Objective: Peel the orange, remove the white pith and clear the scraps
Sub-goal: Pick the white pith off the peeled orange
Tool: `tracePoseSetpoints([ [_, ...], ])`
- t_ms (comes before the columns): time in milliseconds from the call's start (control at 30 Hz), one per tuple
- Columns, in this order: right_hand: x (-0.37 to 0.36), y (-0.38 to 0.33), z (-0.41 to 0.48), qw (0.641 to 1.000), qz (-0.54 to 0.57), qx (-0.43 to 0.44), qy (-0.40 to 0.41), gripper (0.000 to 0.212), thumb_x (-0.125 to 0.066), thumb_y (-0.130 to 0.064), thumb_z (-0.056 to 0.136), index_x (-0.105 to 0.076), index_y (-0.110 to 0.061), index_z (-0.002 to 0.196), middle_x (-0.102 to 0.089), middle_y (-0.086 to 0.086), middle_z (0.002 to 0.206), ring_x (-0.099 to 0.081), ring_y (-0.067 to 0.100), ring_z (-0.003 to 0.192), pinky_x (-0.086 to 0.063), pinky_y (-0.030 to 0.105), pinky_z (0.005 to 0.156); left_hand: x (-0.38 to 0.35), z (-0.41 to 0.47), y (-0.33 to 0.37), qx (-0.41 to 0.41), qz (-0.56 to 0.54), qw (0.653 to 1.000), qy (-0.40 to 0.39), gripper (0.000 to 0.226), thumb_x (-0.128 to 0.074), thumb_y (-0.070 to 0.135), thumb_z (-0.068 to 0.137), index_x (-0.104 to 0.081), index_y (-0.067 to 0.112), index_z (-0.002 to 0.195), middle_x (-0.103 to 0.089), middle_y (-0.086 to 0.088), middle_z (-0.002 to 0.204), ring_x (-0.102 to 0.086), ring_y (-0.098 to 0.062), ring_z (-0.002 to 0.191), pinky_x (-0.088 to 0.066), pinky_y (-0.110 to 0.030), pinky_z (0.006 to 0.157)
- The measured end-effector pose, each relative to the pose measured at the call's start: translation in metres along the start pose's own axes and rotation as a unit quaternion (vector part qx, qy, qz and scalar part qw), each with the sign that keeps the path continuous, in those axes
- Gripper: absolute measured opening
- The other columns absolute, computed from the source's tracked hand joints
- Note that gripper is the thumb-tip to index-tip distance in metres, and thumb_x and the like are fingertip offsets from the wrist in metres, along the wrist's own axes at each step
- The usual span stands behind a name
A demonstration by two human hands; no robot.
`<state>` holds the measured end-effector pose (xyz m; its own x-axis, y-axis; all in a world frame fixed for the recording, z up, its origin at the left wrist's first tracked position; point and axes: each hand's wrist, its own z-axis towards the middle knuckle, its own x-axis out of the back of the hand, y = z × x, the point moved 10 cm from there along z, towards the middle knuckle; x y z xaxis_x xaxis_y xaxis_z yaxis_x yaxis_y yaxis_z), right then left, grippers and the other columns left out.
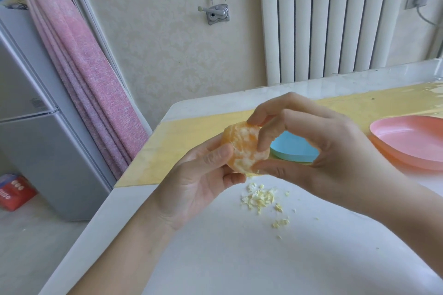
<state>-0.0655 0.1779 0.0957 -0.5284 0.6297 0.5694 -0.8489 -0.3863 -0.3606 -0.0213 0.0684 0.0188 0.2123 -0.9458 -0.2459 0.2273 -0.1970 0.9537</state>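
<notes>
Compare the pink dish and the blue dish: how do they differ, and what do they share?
Colour: the pink dish is salmon, the blue dish light blue. Place: the pink dish lies right of the blue dish. View: the pink dish shows its open hollow, cut off by the picture's edge; the blue dish is largely hidden behind the right hand and the orange. Both are plain, rounded and rest on the table.
</notes>
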Motion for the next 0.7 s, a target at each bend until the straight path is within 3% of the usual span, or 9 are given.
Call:
tracePoseSetpoints([
  [100,0.001,-0.003,-0.001,0.999,-0.037,0.022,0.025,0.015,-0.075,-0.022,0.076,-0.063,-0.015,0.082,-0.057,-0.006,0.107,-0.057,0.006,0.095,-0.044,0.015,0.080,0.002,-0.001,0.005,-0.014,0.015,1.000,0.000,0.049,-0.085,0.043,0.064,-0.073,0.018,0.104,-0.065,-0.001,0.094,-0.060,-0.013,0.083,-0.051,-0.023,0.071],
  [233,-0.002,-0.011,-0.005,0.993,-0.087,0.066,0.052,0.013,-0.073,-0.018,0.081,-0.064,-0.009,0.078,-0.056,0.001,0.107,-0.057,0.021,0.089,-0.045,0.024,0.075,0.001,-0.003,0.013,-0.032,0.047,0.998,-0.007,0.043,-0.082,0.045,0.067,-0.074,0.020,0.102,-0.067,0.004,0.090,-0.060,-0.010,0.081,-0.050,-0.021,0.072],
  [500,-0.005,-0.018,-0.008,0.981,-0.138,0.102,0.091,0.014,-0.066,-0.009,0.088,-0.063,-0.005,0.074,-0.057,0.007,0.102,-0.051,0.022,0.087,-0.036,0.016,0.082,0.001,-0.003,0.016,-0.041,0.054,0.998,-0.002,0.046,-0.079,0.047,0.070,-0.072,0.018,0.105,-0.065,0.000,0.094,-0.059,-0.012,0.085,-0.050,-0.023,0.073],
  [700,-0.003,-0.022,-0.011,0.975,-0.154,0.114,0.110,0.013,-0.068,-0.006,0.086,-0.066,-0.003,0.073,-0.061,0.008,0.099,-0.053,0.022,0.085,-0.041,0.020,0.080,0.000,-0.003,0.017,-0.043,0.043,0.998,-0.002,0.047,-0.080,0.047,0.069,-0.072,0.019,0.107,-0.065,0.000,0.094,-0.058,-0.012,0.084,-0.050,-0.022,0.074],
])
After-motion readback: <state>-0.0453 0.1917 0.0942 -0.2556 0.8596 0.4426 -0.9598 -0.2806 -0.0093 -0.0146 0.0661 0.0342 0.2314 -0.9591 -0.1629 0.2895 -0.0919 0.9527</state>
